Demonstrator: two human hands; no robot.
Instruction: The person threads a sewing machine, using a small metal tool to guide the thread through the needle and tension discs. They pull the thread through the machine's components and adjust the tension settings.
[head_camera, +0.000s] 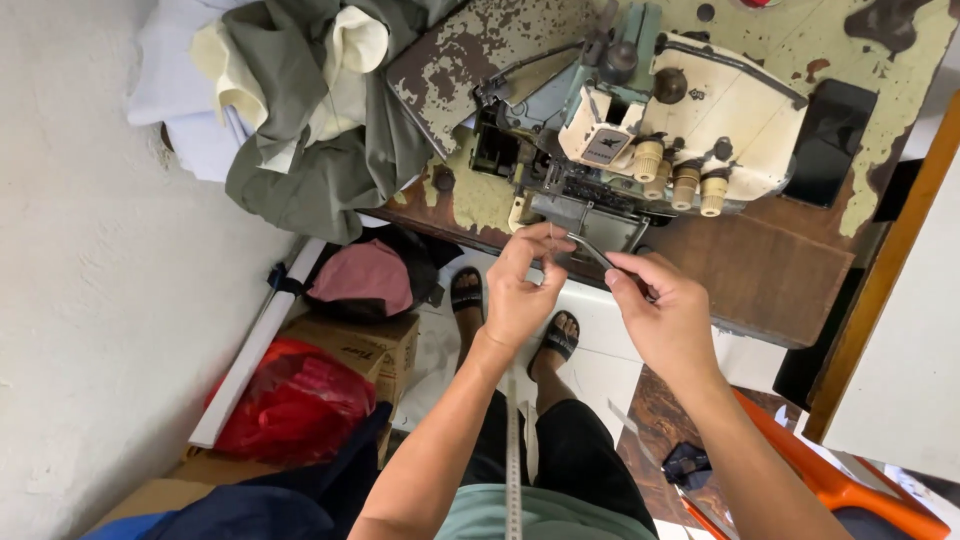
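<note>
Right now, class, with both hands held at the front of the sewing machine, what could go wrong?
1. The right hand grips thin metal tweezers close to the left hand; their tip could prick a finger.
2. Both hands sit near the sewing machine; fingers may get caught if it starts.
3. The green cloth hangs over the table edge and might slide off.

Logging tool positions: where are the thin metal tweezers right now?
In the head view, the thin metal tweezers are pinched in the right hand, tips toward the left hand, below the cream overlock sewing machine.
</note>
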